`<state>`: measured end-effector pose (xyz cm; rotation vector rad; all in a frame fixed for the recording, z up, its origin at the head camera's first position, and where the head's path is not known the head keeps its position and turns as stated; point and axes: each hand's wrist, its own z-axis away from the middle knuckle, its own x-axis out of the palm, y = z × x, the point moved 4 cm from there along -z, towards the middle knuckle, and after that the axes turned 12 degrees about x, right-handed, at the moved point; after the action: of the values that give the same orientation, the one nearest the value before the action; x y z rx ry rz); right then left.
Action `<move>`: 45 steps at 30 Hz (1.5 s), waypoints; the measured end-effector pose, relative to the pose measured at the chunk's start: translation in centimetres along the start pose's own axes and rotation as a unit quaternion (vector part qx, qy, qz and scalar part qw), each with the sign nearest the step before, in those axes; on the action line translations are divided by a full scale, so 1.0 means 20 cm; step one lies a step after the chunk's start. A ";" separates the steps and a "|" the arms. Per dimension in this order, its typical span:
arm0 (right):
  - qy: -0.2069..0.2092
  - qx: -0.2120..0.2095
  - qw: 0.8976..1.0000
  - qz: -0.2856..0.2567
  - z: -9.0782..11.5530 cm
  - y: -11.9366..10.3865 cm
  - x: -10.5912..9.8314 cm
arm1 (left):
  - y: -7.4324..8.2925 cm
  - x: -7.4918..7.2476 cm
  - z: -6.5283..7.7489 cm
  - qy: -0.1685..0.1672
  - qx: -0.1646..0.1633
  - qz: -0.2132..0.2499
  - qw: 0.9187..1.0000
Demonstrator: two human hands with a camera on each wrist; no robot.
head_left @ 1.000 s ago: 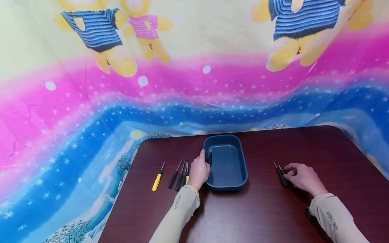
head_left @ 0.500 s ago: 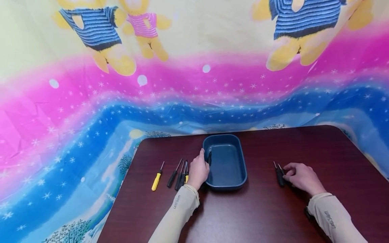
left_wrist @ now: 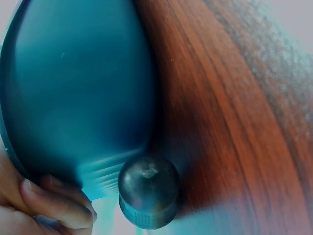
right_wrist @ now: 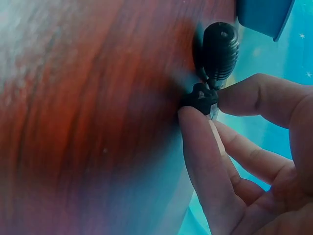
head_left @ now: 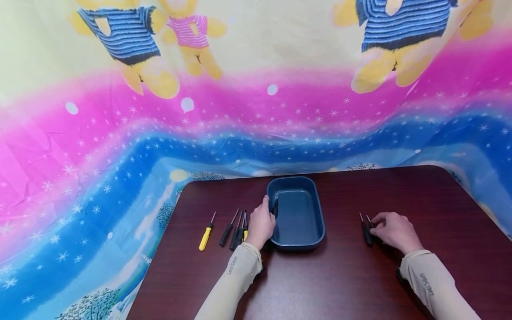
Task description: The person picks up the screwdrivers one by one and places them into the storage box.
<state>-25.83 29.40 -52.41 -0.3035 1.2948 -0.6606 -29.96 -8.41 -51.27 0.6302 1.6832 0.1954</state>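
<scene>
In the head view my left hand [head_left: 262, 224] grips the left wall of a dark blue rectangular box [head_left: 322, 213]. A black screwdriver [head_left: 275, 208] lies inside along that wall, partly hidden by the hand. Curled fingers [left_wrist: 63, 200] show against the box [left_wrist: 83, 88] in the left wrist view, near the round black butt of a screwdriver handle [left_wrist: 149, 188] outside it. My right hand [head_left: 396, 231] pinches a black screwdriver [right_wrist: 200, 99] between thumb and finger, its handle mostly covered in the head view. Touching or close beside it lies another black-handled screwdriver [head_left: 366, 233].
Left of the box, several screwdrivers lie on the dark wooden table [head_left: 320, 284]: black-handled ones [head_left: 226, 234] and a yellow-handled one partly covered among them. A separate yellow screwdriver [head_left: 206, 238] lies farther left. A printed cloth [head_left: 240, 111] hangs behind the table.
My right hand has shifted slightly left. The black screwdriver beside it has turned a little, its handle end swinging left. My left hand and the box have hardly moved.
</scene>
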 end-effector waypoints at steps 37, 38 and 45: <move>0.002 -0.015 0.988 -0.152 0.06 -0.14 -0.07 | 0.01 0.00 0.00 -0.008 0.006 0.018 1.000; 0.000 -0.014 0.987 -0.157 0.06 -0.14 -0.07 | 0.01 0.01 0.01 -0.009 0.006 0.018 1.000; -0.003 -0.024 0.981 -0.192 0.04 -0.21 -0.06 | 0.01 -0.01 0.01 -0.006 0.000 0.019 1.000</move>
<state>-26.27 26.71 -49.00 -0.6040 1.2582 -0.9531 -29.67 -8.37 -50.99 0.6627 1.6612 0.2189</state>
